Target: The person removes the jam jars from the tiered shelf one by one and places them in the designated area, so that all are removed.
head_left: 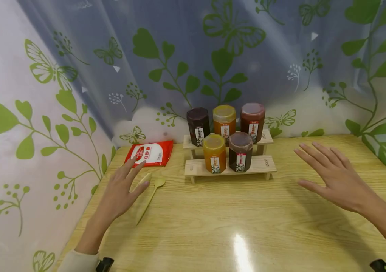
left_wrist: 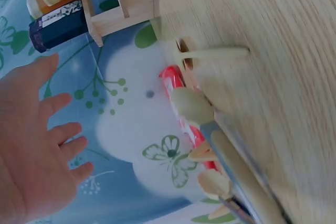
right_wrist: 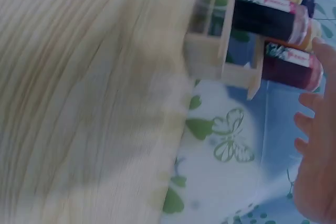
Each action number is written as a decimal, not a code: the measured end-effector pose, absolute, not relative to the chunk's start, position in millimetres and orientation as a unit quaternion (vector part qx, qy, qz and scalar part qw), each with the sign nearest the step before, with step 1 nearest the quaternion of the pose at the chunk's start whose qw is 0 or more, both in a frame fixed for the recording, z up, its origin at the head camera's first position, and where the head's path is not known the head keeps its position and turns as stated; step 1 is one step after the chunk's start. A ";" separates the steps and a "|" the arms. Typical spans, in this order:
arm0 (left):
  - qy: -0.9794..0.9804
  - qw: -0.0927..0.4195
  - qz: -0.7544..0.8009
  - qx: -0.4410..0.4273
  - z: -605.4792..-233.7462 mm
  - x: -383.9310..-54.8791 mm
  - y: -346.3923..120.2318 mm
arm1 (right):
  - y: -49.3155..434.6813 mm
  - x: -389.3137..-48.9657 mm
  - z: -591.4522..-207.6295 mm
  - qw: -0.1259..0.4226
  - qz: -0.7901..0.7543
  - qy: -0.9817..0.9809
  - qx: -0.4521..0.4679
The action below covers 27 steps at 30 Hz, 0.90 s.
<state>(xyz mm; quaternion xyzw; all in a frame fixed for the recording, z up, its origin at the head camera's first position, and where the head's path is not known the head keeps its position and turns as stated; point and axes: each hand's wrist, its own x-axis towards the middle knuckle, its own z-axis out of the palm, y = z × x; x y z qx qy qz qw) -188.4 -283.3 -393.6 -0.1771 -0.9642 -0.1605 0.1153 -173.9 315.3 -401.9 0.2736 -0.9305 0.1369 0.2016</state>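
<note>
My left hand [head_left: 119, 192] hovers over the table's left side with its fingers spread, holding nothing. Just beyond its fingertips lies a red and white bag [head_left: 153, 154] with printed characters. A pale spoon [head_left: 159, 183] lies beside the thumb, and other spoon-like utensils are partly hidden behind the hand. In the left wrist view several utensils show, among them a pale spoon [left_wrist: 193, 105]. Fingers extended, my right hand [head_left: 335, 177] is over the table's right side, also holding nothing. Between the hands stands a two-tier wooden rack [head_left: 193, 168] with several lidded jars, such as a dark jar [head_left: 241, 153].
The rack's back row carries a dark jar [head_left: 197, 126], an orange one [head_left: 225, 122] and a red one [head_left: 253, 122]. An amber jar [head_left: 214, 154] stands in front. Patterned curtains [head_left: 179, 56] border the wooden table [head_left: 193, 226] behind and at the left.
</note>
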 end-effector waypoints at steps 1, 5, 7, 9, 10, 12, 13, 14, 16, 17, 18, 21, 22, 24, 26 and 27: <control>-0.963 0.103 -0.178 -0.173 -394.2 -188.7 -282.4 | 312.2 -173.4 -401.3 0.189 0.163 -0.929 0.274; -0.954 0.060 -0.250 -0.157 -397.4 -189.9 -278.9 | 297.4 -172.9 -396.4 0.127 0.284 -0.911 0.270; -0.947 0.047 -0.277 -0.154 -398.8 -190.5 -276.5 | 290.4 -172.6 -392.6 0.086 0.346 -0.897 0.262; -0.942 0.042 -0.296 -0.152 -400.0 -191.1 -273.9 | 283.6 -172.2 -389.5 0.041 0.403 -0.879 0.252; -0.940 0.042 -0.303 -0.152 -400.3 -191.5 -272.4 | 280.4 -171.9 -388.3 0.018 0.432 -0.867 0.248; -0.935 0.043 -0.319 -0.152 -401.4 -193.1 -268.9 | 274.3 -171.2 -386.4 -0.021 0.480 -0.843 0.241; -0.930 0.042 -0.330 -0.154 -402.2 -194.7 -267.0 | 271.0 -171.3 -385.8 -0.036 0.501 -0.831 0.241; -0.926 0.042 -0.340 -0.155 -403.3 -196.6 -265.2 | 267.7 -171.6 -385.4 -0.048 0.519 -0.819 0.241; -0.918 0.039 -0.364 -0.156 -404.9 -200.2 -261.4 | 260.7 -172.9 -384.7 -0.064 0.549 -0.799 0.238; -0.913 0.037 -0.375 -0.154 -405.8 -202.3 -259.6 | 257.1 -173.8 -384.5 -0.069 0.560 -0.792 0.235; -0.910 0.035 -0.385 -0.151 -406.6 -204.2 -257.9 | 253.6 -175.3 -384.8 -0.072 0.570 -0.785 0.232; -0.905 0.033 -0.403 -0.132 -407.5 -208.4 -253.9 | 243.9 -179.5 -386.9 -0.078 0.594 -0.772 0.211; -0.902 0.031 -0.412 -0.124 -407.5 -209.6 -252.3 | 241.1 -181.1 -387.9 -0.081 0.603 -0.767 0.202; -0.897 0.022 -0.429 -0.105 -408.3 -212.1 -249.0 | 235.9 -184.8 -390.8 -0.089 0.622 -0.757 0.183; -0.884 0.010 -0.459 -0.088 -409.7 -215.3 -245.1 | 231.0 -188.7 -393.5 -0.098 0.637 -0.747 0.161; -0.874 0.001 -0.479 -0.078 -410.5 -216.9 -243.0 | 228.7 -190.8 -395.0 -0.103 0.643 -0.743 0.152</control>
